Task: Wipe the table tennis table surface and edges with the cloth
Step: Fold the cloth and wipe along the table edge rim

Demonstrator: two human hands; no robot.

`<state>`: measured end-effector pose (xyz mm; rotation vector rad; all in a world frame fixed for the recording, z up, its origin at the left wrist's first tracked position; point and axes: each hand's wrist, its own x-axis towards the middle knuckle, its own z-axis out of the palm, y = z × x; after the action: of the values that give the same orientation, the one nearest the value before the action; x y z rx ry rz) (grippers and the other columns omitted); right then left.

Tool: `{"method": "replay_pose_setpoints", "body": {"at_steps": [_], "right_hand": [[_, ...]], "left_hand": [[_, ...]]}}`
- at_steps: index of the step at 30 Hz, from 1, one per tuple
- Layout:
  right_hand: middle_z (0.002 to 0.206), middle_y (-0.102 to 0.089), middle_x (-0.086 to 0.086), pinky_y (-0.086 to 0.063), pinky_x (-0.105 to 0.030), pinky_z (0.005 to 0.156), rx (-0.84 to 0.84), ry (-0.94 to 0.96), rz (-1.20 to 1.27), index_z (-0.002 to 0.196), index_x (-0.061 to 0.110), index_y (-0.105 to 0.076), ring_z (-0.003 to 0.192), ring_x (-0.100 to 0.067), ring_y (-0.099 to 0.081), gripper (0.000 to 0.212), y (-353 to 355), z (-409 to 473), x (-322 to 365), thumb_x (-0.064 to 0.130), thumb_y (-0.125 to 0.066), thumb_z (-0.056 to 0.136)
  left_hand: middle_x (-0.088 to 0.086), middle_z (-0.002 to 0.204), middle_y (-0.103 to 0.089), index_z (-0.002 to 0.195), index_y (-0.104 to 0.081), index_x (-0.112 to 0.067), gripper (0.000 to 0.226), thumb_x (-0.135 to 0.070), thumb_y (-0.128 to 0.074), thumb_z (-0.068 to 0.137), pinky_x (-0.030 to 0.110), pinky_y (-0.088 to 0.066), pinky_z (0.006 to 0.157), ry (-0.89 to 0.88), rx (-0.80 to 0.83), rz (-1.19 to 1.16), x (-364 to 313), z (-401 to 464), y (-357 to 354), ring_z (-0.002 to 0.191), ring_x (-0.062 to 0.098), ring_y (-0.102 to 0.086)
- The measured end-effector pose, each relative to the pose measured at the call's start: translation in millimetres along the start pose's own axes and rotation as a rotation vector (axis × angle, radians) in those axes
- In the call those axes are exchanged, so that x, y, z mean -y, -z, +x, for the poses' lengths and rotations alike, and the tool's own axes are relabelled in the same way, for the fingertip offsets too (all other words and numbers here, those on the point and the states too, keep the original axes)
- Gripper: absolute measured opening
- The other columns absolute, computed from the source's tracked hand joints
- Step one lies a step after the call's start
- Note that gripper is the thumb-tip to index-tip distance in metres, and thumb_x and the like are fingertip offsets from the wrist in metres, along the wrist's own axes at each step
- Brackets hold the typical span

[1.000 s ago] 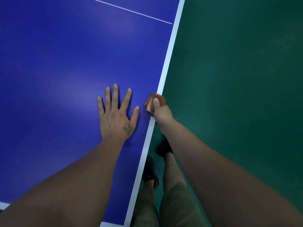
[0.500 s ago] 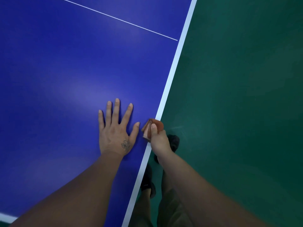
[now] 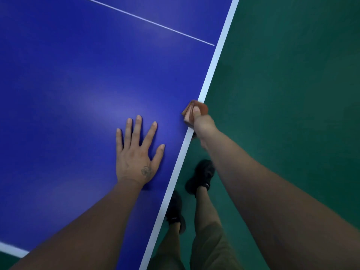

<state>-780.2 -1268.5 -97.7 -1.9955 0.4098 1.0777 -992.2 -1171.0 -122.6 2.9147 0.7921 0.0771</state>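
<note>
The brown folded cloth (image 3: 191,112) sits on the white side line at the right edge of the blue bench (image 3: 78,75), wrapped over that edge so part lies on top and part hangs down the side. Its layered folds show toward the blue surface. The right hand (image 3: 202,125) grips it, thumb pressed on top of the cloth and the other fingers curled below the rim, mostly hidden from view. The right forearm runs back from there over the green floor (image 3: 292,94).

The left hand (image 3: 136,152) lies flat on the blue surface near the cloth but apart from it, palm down, all 5 fingers straight and spread, holding nothing. A small dark mark shows on the back of this hand near the thumb.

A thin white centre line (image 3: 148,21) crosses the bench top farther away and meets the side line. A second white band (image 3: 13,249) shows at the near left corner of the bench.

Below the bench edge, 2 black shoes (image 3: 202,176) stand on the green floor, with olive trouser legs (image 3: 210,240) above them.
</note>
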Motion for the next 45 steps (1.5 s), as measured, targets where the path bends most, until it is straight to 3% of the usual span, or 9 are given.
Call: {"method": "replay_pose_setpoints", "body": {"at_steps": [6, 13, 18, 21, 24, 27, 32, 40, 45], "right_hand": [[0.130, -0.066, -0.010, -0.049, -0.038, 0.098, 0.082, -0.074, -0.023, 0.139, 0.008, -0.053, 0.116, -0.028, -0.064, 0.056, -18, -39, -54, 0.053, -0.039, 0.109], [0.138, -0.061, -0.012, -0.041, -0.033, 0.090, 0.055, -0.069, -0.016, 0.145, 0.006, -0.045, 0.113, -0.027, -0.060, 0.061, -11, -18, -20, 0.054, -0.037, 0.109], [0.111, -0.065, -0.004, -0.041, -0.029, 0.087, 0.080, 0.054, -0.026, 0.109, 0.017, -0.066, 0.086, -0.016, -0.061, 0.043, 13, 18, 33, 0.046, -0.035, 0.112], [0.131, -0.067, -0.011, -0.045, -0.035, 0.107, 0.045, 0.064, 0.001, 0.132, 0.004, -0.064, 0.117, -0.027, -0.065, 0.054, 29, 55, 77, 0.045, -0.034, 0.113], [0.119, -0.063, -0.006, -0.041, -0.027, 0.089, -0.040, 0.108, 0.005, 0.136, 0.008, -0.062, 0.098, -0.020, -0.058, 0.052, 35, 68, 100, 0.045, -0.034, 0.113], [0.125, -0.066, -0.011, -0.038, -0.026, 0.083, -0.008, 0.100, -0.080, 0.137, 0.008, -0.060, 0.101, -0.024, -0.059, 0.052, 31, 52, 73, 0.046, -0.034, 0.112], [0.134, -0.064, -0.015, -0.044, -0.033, 0.088, 0.079, -0.035, -0.100, 0.139, 0.006, -0.053, 0.118, -0.031, -0.062, 0.062, 21, 38, 35, 0.055, -0.030, 0.110], [0.141, -0.061, -0.016, -0.047, -0.039, 0.105, 0.116, -0.012, -0.128, 0.145, 0.006, -0.049, 0.126, -0.031, -0.060, 0.065, 41, 74, 82, 0.057, -0.029, 0.109], [0.136, -0.063, -0.015, -0.040, -0.028, 0.085, 0.060, 0.071, -0.105, 0.141, 0.004, -0.057, 0.106, -0.025, -0.059, 0.062, 57, 106, 124, 0.052, -0.031, 0.111]], "left_hand": [[0.008, 0.180, -0.012, 0.170, -0.027, -0.033, 0.071, -0.061, -0.040, 0.107, 0.061, -0.010, 0.133, -0.003, -0.019, -0.027, 1, 2, -1, 0.168, 0.030, -0.006], [0.012, 0.175, -0.029, 0.161, -0.048, -0.025, 0.063, -0.055, -0.050, 0.107, 0.059, -0.014, 0.133, 0.068, -0.084, -0.132, -15, 30, 9, 0.165, 0.031, -0.020], [0.011, 0.176, -0.028, 0.163, -0.046, -0.024, 0.061, -0.053, -0.049, 0.109, 0.056, -0.014, 0.134, 0.069, -0.101, -0.223, -45, 109, 13, 0.165, 0.031, -0.020], [0.011, 0.175, -0.029, 0.164, -0.044, -0.025, 0.062, -0.054, -0.046, 0.110, 0.055, -0.013, 0.134, 0.055, -0.089, -0.254, -64, 157, 11, 0.165, 0.030, -0.020], [0.011, 0.177, -0.024, 0.166, -0.040, -0.025, 0.061, -0.052, -0.042, 0.111, 0.053, -0.011, 0.134, 0.080, -0.096, -0.268, -78, 196, 9, 0.166, 0.031, -0.017], [0.012, 0.179, -0.017, 0.168, -0.034, -0.025, 0.061, -0.048, -0.039, 0.111, 0.055, -0.010, 0.134, 0.099, -0.075, -0.248, -86, 232, 7, 0.166, 0.032, -0.012], [0.011, 0.180, -0.009, 0.171, -0.023, -0.029, 0.066, -0.055, -0.030, 0.111, 0.057, -0.006, 0.134, 0.090, -0.019, -0.119, -91, 283, 4, 0.167, 0.033, -0.005], [0.009, 0.181, -0.003, 0.172, -0.012, -0.036, 0.071, -0.067, -0.014, 0.108, 0.063, 0.000, 0.133, 0.142, 0.060, 0.002, -99, 308, -11, 0.167, 0.032, 0.003], [0.008, 0.181, -0.006, 0.172, -0.016, -0.037, 0.070, -0.067, -0.018, 0.108, 0.062, -0.003, 0.133, 0.158, 0.042, 0.012, -100, 310, -13, 0.167, 0.031, 0.000]]}}
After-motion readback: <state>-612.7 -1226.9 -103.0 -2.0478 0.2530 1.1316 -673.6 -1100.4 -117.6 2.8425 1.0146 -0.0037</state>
